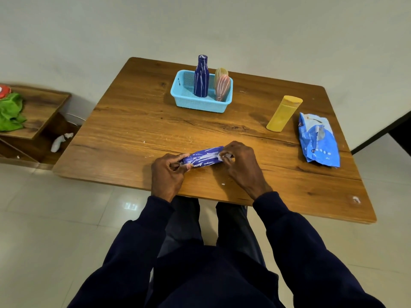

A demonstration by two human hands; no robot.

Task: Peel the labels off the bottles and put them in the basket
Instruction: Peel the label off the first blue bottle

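**A:** Item under work, and position?

**B:** Streaked blue bottle, lying on its side near the middle of the near edge of the bench. Cannot tell whether it touches the surface or is held just above it.

**A:** Grip, each side?

**B:** Left hand: fingers curled, grip pinching the bottle's left end. Right hand: fingers curled round the right end, grip pressed onto a pale scrap there. Too small to tell if the scrap is label.

**A:** Basket?

**B:** Light blue basket toward the far edge, about midway along it. Inside are three bottles: a dark blue bottle upright at the middle, a pink bottle leaning at the basket's right end, and a pale yellow bottle just behind the pink one.

**A:** Rest of the bench?

**B:** A yellow capped bottle stands toward the right edge, well apart from the basket. A crumpled blue packet lies just beside it, nearer the right edge. There are small white flecks near the near edge.

**A:** Off the bench?

**B:** A low wooden shelf past the left edge, with a green cloth on it.
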